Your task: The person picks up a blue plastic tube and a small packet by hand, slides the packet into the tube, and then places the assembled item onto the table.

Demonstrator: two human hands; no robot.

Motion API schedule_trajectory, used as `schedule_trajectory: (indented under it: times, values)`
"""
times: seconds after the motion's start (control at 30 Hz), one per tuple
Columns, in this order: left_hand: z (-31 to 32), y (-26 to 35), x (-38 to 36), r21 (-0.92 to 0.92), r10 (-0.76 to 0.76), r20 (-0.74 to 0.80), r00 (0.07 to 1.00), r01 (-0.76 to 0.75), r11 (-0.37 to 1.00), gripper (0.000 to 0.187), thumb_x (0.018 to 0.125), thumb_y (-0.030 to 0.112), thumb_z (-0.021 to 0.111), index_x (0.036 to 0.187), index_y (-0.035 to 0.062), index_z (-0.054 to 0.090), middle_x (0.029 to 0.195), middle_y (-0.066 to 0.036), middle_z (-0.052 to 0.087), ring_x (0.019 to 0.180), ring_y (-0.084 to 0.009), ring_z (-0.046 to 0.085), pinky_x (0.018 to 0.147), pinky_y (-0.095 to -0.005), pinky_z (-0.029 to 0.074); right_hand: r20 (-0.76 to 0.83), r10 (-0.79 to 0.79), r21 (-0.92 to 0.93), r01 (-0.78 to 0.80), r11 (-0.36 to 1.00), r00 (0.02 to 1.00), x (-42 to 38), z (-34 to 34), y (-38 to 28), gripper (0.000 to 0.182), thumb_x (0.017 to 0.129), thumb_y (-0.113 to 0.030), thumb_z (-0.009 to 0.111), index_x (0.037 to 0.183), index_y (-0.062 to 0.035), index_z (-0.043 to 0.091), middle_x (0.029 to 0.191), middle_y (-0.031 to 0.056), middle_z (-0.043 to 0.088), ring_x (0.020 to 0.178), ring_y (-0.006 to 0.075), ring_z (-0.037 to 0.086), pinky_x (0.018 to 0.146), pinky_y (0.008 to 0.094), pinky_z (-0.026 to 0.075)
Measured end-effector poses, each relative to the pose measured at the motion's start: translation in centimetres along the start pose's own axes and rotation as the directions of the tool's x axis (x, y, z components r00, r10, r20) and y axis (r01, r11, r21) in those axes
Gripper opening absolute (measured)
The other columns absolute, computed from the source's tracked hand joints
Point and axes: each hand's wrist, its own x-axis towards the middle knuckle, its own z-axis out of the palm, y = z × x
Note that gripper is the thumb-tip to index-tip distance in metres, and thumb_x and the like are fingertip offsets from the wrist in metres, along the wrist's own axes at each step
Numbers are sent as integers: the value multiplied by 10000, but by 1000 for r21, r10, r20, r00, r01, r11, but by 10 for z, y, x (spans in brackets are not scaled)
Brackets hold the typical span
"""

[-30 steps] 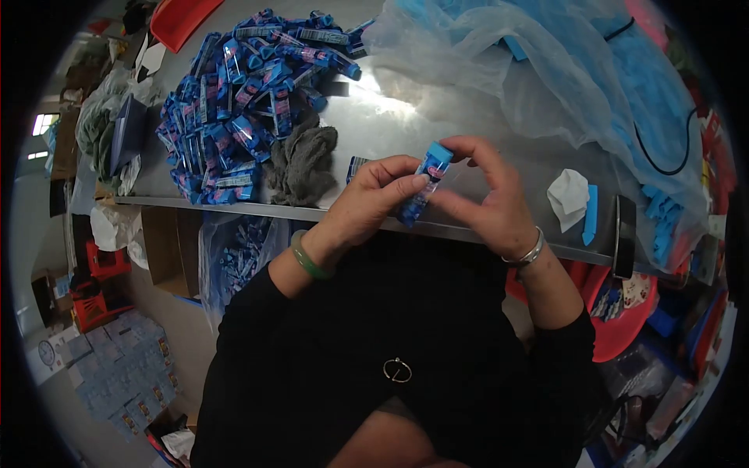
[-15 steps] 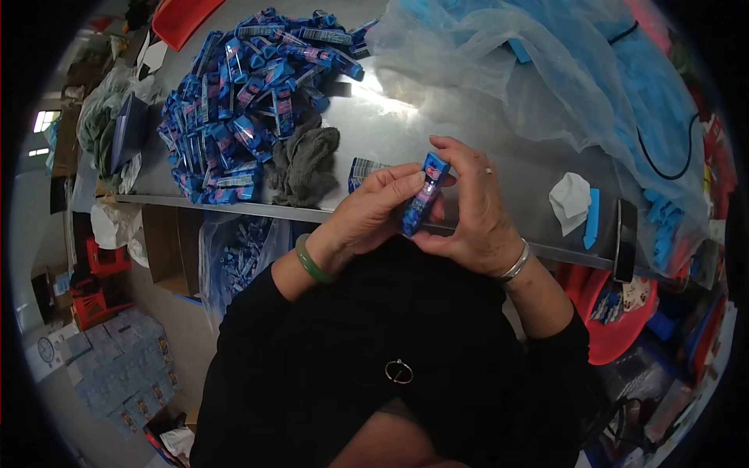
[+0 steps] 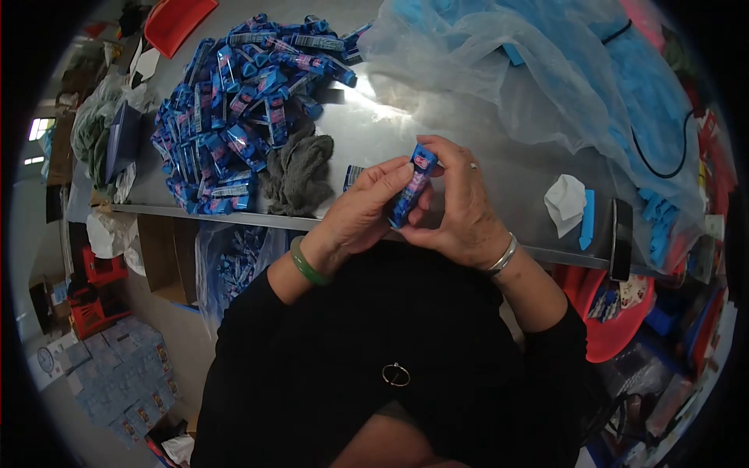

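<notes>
A small blue packet with pink print [image 3: 412,186] is held between my two hands, tilted, above the table's front edge. My left hand [image 3: 367,204], with a green bangle at the wrist, pinches its left side with the thumb on top. The fingertips of my right hand [image 3: 462,204] press on its top and bottom ends. Partly behind my left hand lies another blue packet [image 3: 353,176] with a barcode. A large pile of similar packets [image 3: 226,117] covers the table's left part, and a crumpled grey glove [image 3: 299,173] rests against the pile.
Clear plastic bags with blue contents [image 3: 538,86] spread over the metal table's [image 3: 374,129] right side. Nearer are a white crumpled piece [image 3: 565,204], a blue strip [image 3: 587,220] and a dark phone-like object [image 3: 620,240]. A red tray [image 3: 175,25] stands at the back left.
The packet and both hands sit slightly further left in view, as does the table scene. My right index finger has closed in onto the packet's top end.
</notes>
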Motion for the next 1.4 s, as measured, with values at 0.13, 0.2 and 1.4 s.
schedule_trajectory:
  times: [0.13,0.2,1.4]
  values:
    - [1,9,4,-9,21,-29,999,-22,1000,376,997,320,518,1201,9,568,847,-25,605,682,-83,558,617,-204,467,-31,1,55,1,998,1000,9,3,3,966,563,-184,869,1354,-63,328,1297,163,443,1171,336,470,1012,428,354]
    - [0,14,6,-5,32,-22,999,-32,999,376,996,319,520,1200,8,569,834,-23,604,676,-82,554,607,-201,459,-15,10,62,-9,998,1000,14,2,5,950,581,-206,867,1354,-61,333,1292,167,446,1157,343,479,995,431,375]
    - [-42,-4,10,997,399,73,914,-54,-59,113,748,66,701,783,30,600,775,-108,570,802,-312,545,713,-404,432,-188,261,-816,-299,495,947,55,-81,178,472,799,-260,685,1222,-92,559,1197,209,590,1092,402,557,960,472,440]
